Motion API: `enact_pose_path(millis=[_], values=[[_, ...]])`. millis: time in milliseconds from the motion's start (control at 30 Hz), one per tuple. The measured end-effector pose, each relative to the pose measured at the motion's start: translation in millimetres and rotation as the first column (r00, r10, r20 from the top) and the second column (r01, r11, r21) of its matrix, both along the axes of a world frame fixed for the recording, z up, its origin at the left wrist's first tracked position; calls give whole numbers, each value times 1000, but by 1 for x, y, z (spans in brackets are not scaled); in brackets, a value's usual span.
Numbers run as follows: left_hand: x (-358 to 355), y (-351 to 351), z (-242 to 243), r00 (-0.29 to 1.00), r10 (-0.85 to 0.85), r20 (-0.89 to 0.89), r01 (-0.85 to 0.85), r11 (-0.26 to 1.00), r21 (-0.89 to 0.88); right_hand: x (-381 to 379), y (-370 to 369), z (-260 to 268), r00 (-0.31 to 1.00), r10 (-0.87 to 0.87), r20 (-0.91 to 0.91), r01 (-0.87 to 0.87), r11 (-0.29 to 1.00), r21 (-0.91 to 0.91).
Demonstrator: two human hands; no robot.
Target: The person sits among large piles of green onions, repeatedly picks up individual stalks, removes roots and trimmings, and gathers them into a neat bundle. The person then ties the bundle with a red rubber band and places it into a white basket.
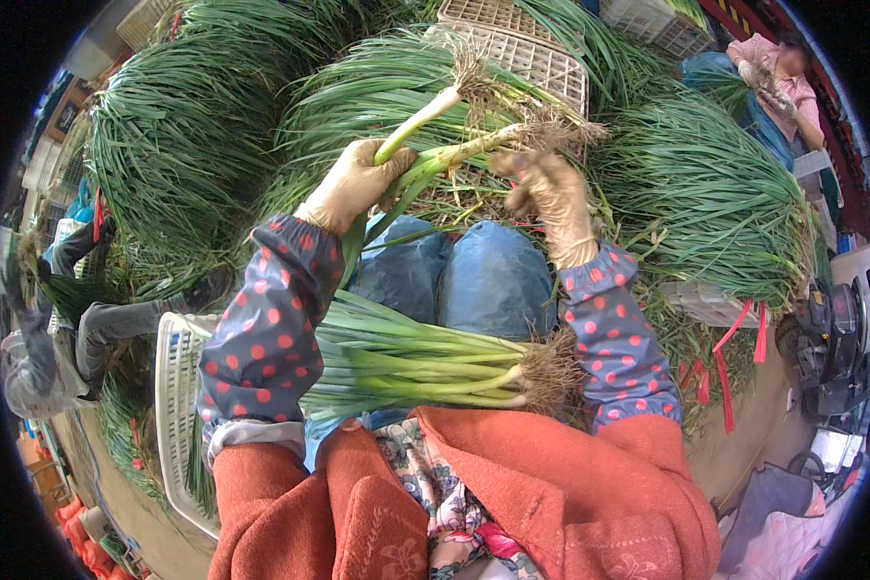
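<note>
My left hand [359,181], in a pale glove, grips two leek-like stalks by their green part. The upper stalk [422,122] slants up to the right, and the lower stalk [471,150] lies flatter; both end in dirty, fibrous roots. My right hand [547,196], gloved and blurred, has its fingers curled just below the lower stalk's root end. Whether anything is between them cannot be made out. Across my lap lies a bunch of similar stalks [435,362], roots to the right. Blue plastic [496,279] covers both my knees behind it.
Large heaps of greens stand ahead [348,101], at left [181,138] and at right [703,196]. A white plastic basket [177,406] is by my left side. Crates [536,69] rise behind the middle heap. Co-workers sit at far right [786,87] and far left [40,362].
</note>
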State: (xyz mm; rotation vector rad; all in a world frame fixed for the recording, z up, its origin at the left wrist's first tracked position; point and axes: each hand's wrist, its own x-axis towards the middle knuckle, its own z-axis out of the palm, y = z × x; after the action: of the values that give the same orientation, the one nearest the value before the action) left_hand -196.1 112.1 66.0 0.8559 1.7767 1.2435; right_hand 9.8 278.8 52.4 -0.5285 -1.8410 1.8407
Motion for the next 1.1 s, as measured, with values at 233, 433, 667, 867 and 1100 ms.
enact_pose_path(millis=[233,433,667,867,1100], values=[[24,5,0,963,-51,-264,80,992,100,-45,-18,-5,987,152,47,-141,973,-184],[30,2,-11,782,19,-623,66,992,112,-37,-10,7,961,258,98,-246,962,-119],[37,4,-9,644,6,-765,92,992,85,-21,-5,-1,935,350,65,-305,882,-359],[25,9,-21,886,-98,-453,151,985,82,-7,0,-10,896,444,12,-366,754,-546],[4,16,-51,947,-64,-316,121,979,163,-1,-8,-20,836,220,-503,-518,620,-589]])
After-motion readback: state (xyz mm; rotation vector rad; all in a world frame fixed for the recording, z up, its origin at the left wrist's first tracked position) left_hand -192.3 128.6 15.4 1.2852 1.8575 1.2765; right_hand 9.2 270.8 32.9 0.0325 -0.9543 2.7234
